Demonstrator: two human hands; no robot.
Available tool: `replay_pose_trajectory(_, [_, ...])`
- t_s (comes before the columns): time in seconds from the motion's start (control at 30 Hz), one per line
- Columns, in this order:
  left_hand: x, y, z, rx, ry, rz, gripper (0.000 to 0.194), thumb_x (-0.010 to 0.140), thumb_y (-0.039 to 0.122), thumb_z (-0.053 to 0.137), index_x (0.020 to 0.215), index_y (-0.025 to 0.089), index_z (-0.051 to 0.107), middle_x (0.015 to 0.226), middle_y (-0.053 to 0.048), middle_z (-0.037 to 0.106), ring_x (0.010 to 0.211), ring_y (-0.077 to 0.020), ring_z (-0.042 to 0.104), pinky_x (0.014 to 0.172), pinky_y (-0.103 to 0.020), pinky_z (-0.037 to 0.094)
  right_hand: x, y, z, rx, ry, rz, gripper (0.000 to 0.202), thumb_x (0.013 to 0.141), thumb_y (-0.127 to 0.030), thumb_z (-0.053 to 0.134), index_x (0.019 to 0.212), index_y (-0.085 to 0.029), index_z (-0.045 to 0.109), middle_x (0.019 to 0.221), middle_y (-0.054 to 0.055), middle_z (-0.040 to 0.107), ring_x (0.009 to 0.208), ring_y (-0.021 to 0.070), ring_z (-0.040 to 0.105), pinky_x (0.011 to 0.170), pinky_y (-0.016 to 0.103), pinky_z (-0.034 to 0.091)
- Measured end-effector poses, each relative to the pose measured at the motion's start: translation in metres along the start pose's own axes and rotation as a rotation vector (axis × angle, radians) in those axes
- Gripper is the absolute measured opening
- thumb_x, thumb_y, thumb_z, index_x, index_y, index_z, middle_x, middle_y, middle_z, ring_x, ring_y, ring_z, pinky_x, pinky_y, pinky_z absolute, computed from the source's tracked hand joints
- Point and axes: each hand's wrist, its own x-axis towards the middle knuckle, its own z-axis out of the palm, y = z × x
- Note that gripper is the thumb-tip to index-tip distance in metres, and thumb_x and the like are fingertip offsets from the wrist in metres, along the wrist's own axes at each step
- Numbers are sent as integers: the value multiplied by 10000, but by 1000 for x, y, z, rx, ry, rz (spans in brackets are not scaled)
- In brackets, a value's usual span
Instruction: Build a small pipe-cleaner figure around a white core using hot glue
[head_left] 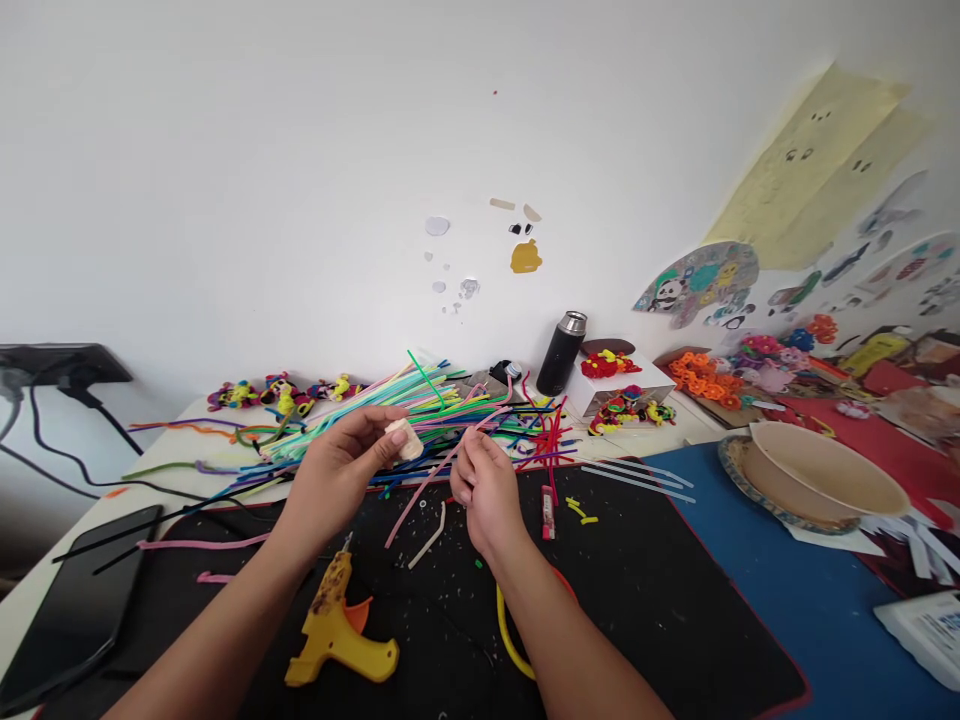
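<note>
Pipe cleaner (421, 493), pink and slanting, sits pinched in the right hand (491, 488) above the black mat (637, 610). Nearby, I see the left hand (341, 462) gripping a small cream piece (408, 440). A yellow glue gun (336, 630) lies on the mat beside the left forearm (251, 590).

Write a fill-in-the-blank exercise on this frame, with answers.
Of the left hand and right hand, the one holding the cream piece is the ____.
The right hand pinches a fuzzy stem coloured ____.
The yellow glue gun has a trigger coloured ____.
Beneath it is a mat coloured ____.
left; pink; orange; black
</note>
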Motion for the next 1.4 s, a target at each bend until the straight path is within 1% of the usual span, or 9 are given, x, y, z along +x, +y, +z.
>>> replay_pose_trajectory(0.13, [0, -4, 0, 23, -46, 0, 460, 777, 573, 798, 1016, 189, 715, 866, -49, 727, 778, -204, 661, 718, -298, 528, -5, 2, 4, -32, -96, 15, 481, 846, -601, 743, 721, -197, 515, 494, -116, 321, 377, 41, 248, 386, 206, 162])
replay_pose_trajectory(0.27, [-1, -5, 1, 82, -87, 26, 430, 789, 564, 788, 994, 193, 711, 874, -49, 713, 799, -212, 652, 725, -302, 522, -10, 2, 7, -84, -182, 33, 449, 879, -619, 697, 876, -177, 615, 519, -101, 399, 379, 48, 286, 384, 203, 173])
replay_pose_trajectory(0.43, [-2, -2, 6, 55, -105, 29, 416, 780, 560, 796, 957, 196, 697, 875, -51, 711, 828, -229, 668, 750, -323, 548, -14, 1, 10, -113, -272, 105, 427, 846, -572, 751, 969, -188, 607, 542, -100, 449, 405, 56, 289, 380, 193, 187])
replay_pose_trajectory(0.63, [-2, -11, 8, 29, -87, 35, 383, 779, 527, 815, 943, 199, 704, 912, -45, 702, 841, -217, 650, 750, -308, 543, -15, 3, 12, -111, -235, 144, 427, 788, -539, 809, 890, -197, 575, 533, -118, 413, 402, 43, 264, 382, 188, 185])
replay_pose_trajectory(0.8, [1, -16, 2, -172, -125, -30, 389, 833, 517, 781, 1047, 192, 789, 871, -52, 704, 714, -166, 589, 683, -282, 502, -15, 0, 11, -53, -234, 145, 426, 800, -541, 807, 876, -199, 564, 521, -121, 389, 405, 41, 251, 389, 183, 179])
replay_pose_trajectory(0.93, [3, -14, 1, -288, -166, -110, 400, 742, 470, 873, 1028, 195, 825, 909, -77, 735, 738, -176, 610, 692, -289, 511, -16, -1, 11, -32, -235, 150, 437, 808, -555, 798, 854, -199, 548, 516, -119, 383, 400, 40, 252, 391, 183, 173])
replay_pose_trajectory(1.0, [3, -12, 1, -294, -165, -126, 398, 715, 446, 899, 1027, 208, 830, 937, -79, 746, 765, -180, 623, 706, -287, 518, -16, -1, 11, -33, -236, 152, 447, 800, -562, 801, 840, -199, 543, 518, -116, 388, 400, 39, 254, 392, 183, 174])
replay_pose_trajectory(1.13, [2, -12, 1, -281, -160, -118, 362, 738, 444, 885, 1024, 228, 835, 926, -63, 751, 748, -164, 614, 694, -270, 509, -16, 0, 11, -37, -239, 154, 434, 809, -551, 798, 845, -199, 546, 523, -116, 386, 404, 38, 252, 396, 182, 172])
replay_pose_trajectory(1.4, [2, -14, 1, -180, -116, -116, 328, 750, 420, 871, 1003, 215, 827, 885, -54, 756, 720, -163, 621, 681, -274, 517, -17, 1, 12, -60, -228, 153, 436, 794, -545, 809, 835, -205, 539, 519, -124, 365, 402, 42, 239, 395, 183, 167])
